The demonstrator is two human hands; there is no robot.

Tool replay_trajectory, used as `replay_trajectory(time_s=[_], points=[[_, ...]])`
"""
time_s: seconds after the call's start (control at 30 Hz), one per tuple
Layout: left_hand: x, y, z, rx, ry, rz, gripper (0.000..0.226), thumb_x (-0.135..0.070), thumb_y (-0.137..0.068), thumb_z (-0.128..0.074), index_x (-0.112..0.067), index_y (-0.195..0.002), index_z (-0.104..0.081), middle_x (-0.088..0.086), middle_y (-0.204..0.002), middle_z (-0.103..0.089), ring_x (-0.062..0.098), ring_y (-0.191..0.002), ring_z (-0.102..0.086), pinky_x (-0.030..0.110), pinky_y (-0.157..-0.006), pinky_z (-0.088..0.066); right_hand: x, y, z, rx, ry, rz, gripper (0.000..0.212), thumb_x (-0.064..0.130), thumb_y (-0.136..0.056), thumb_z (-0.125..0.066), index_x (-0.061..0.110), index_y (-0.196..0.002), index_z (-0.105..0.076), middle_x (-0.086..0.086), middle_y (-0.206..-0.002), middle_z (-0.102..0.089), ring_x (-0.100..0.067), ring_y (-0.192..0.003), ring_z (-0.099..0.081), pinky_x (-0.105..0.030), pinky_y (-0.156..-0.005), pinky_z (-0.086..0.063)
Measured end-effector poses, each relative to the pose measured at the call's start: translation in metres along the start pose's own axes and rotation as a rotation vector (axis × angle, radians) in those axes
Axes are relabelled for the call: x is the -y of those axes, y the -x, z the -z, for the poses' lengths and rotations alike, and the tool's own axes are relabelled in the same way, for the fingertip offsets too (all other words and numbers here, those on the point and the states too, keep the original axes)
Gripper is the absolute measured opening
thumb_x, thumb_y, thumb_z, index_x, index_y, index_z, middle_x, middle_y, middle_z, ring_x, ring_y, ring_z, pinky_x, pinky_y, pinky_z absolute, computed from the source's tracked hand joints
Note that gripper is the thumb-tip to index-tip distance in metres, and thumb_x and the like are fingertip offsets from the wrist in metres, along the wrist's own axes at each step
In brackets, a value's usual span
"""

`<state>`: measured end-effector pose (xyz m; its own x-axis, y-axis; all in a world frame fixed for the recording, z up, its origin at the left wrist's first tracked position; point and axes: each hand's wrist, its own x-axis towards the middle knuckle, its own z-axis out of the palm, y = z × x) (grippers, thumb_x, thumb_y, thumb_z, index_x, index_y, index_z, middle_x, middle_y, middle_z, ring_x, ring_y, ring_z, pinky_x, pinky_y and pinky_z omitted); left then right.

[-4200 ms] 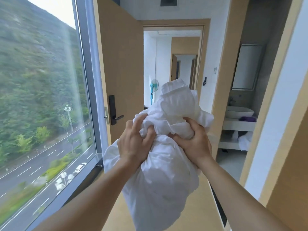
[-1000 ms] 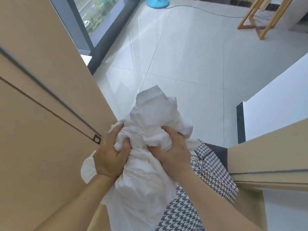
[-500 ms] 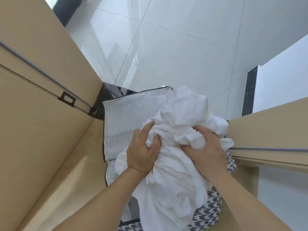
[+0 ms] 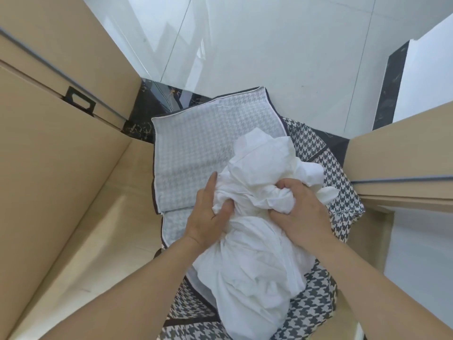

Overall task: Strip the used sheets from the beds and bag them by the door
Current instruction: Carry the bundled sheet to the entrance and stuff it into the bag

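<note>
Head cam, steep down, close.

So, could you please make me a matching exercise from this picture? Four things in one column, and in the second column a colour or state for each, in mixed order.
Things
1. sheet bundle
2. bag
3. floor
4. door

Descriptions
A. glossy pale tiles
B. tan, on the left, with a dark metal plate on its edge
C. white and crumpled, gripped by the left hand and the right hand
D. houndstooth pattern, flap open

Pairs: 1-C, 2-D, 3-A, 4-B
</note>
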<state>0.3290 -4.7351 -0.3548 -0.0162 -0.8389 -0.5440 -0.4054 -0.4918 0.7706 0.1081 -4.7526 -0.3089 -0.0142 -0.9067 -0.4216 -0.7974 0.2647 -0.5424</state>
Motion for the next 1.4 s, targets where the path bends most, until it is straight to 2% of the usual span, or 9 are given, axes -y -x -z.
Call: replay_trajectory(time_s=[0.2,0.3,0.4,0.57,0.73,0.9,1.1,1.23,1.4], points=[[0.038,0.007,-0.007,0.080,0.108,0.063,0.096,-0.078,-0.066,-0.063,-0.067,-0.139,-0.001,-0.048,-0.130,-0.016,-0.034,-0.118,-0.019,0.023,-0.105,-0.026,-0.020,0.003,-0.017,0.121,0.014,-0.027,0.059,0.037,-0.066,-0.078,0.058,-0.100,-0.035,0.029,-0.093,-0.047,-0.008,-0.083,-0.046,-0.015,-0.064,-0.030],[0.057,0.008,0.002,0.001,0.273,0.110,0.107,-0.086,-0.061,-0.061,-0.052,-0.149,-0.011,-0.035,-0.143,-0.023,-0.014,-0.136,-0.022,0.014,-0.109,-0.025,-0.027,-0.001,-0.025,0.142,0.015,-0.043,0.056,0.035,-0.067,-0.079,0.056,-0.100,-0.038,0.022,-0.097,-0.051,-0.010,-0.087,-0.048,-0.014,-0.064,-0.030],[0.095,0.004,0.012,-0.296,0.143,0.334,0.087,-0.073,-0.086,-0.044,-0.024,-0.156,-0.025,-0.002,-0.160,-0.027,0.015,-0.147,-0.024,0.039,-0.119,-0.025,-0.032,-0.007,-0.033,0.127,0.015,-0.041,0.054,0.032,-0.069,-0.080,0.051,-0.103,-0.043,0.016,-0.100,-0.055,-0.013,-0.090,-0.050,-0.019,-0.064,-0.034],[0.147,0.004,0.013,-0.267,0.047,0.927,0.054,-0.034,-0.095,-0.055,0.005,-0.131,-0.048,0.018,-0.112,-0.056,0.034,-0.098,-0.053,0.041,-0.084,-0.043,-0.037,-0.014,-0.046,0.113,0.006,-0.042,0.055,0.034,-0.066,-0.079,0.053,-0.101,-0.041,0.019,-0.097,-0.053,-0.013,-0.088,-0.050,-0.032,-0.067,-0.034],[0.166,-0.002,0.005,-0.245,0.083,0.910,0.054,-0.027,-0.091,-0.065,0.008,-0.129,-0.049,0.017,-0.104,-0.055,0.036,-0.096,-0.058,0.035,-0.073,-0.038,-0.037,-0.012,-0.049,0.110,0.024,-0.028,0.058,0.035,-0.065,-0.080,0.057,-0.098,-0.038,0.022,-0.095,-0.052,-0.013,-0.085,-0.051,-0.027,-0.063,-0.036],[0.176,0.000,0.004,-0.261,0.032,0.900,0.023,-0.023,-0.085,-0.065,-0.002,-0.076,-0.060,0.022,-0.079,-0.060,0.044,-0.089,-0.064,0.044,-0.078,-0.051,-0.033,-0.009,-0.049,0.092,0.022,0.001,0.056,0.036,-0.065,-0.082,0.053,-0.100,-0.041,0.022,-0.095,-0.054,-0.015,-0.086,-0.053,-0.030,-0.065,-0.036],[0.171,0.005,0.007,-0.215,0.059,0.861,0.015,-0.014,-0.089,-0.060,-0.006,-0.077,-0.059,0.018,-0.085,-0.060,0.033,-0.080,-0.061,0.038,-0.072,-0.049,-0.027,-0.004,-0.049,0.074,0.050,0.042,0.054,0.046,-0.064,-0.082,0.046,-0.104,-0.046,0.010,-0.099,-0.058,-0.016,-0.089,-0.053,-0.033,-0.071,-0.035],[0.124,0.007,0.016,-0.252,0.202,0.677,0.023,-0.014,-0.089,-0.053,-0.013,-0.074,-0.035,0.006,-0.071,-0.034,0.020,-0.063,-0.031,0.032,-0.059,-0.023,-0.015,0.009,-0.038,0.029,0.027,0.020,0.055,0.033,-0.065,-0.086,0.042,-0.105,-0.048,0.009,-0.101,-0.057,-0.018,-0.094,-0.054,-0.033,-0.074,-0.035],[0.039,0.026,0.045,-0.177,0.350,0.487,0.017,-0.020,-0.062,-0.049,-0.011,-0.076,-0.053,0.006,-0.073,-0.054,0.021,-0.066,-0.047,0.034,-0.064,-0.035,0.017,0.033,-0.003,-0.104,-0.001,-0.003,0.058,0.058,-0.052,-0.075,0.043,-0.103,-0.051,0.021,-0.092,-0.051,-0.012,-0.090,-0.048,-0.033,-0.074,-0.035]])
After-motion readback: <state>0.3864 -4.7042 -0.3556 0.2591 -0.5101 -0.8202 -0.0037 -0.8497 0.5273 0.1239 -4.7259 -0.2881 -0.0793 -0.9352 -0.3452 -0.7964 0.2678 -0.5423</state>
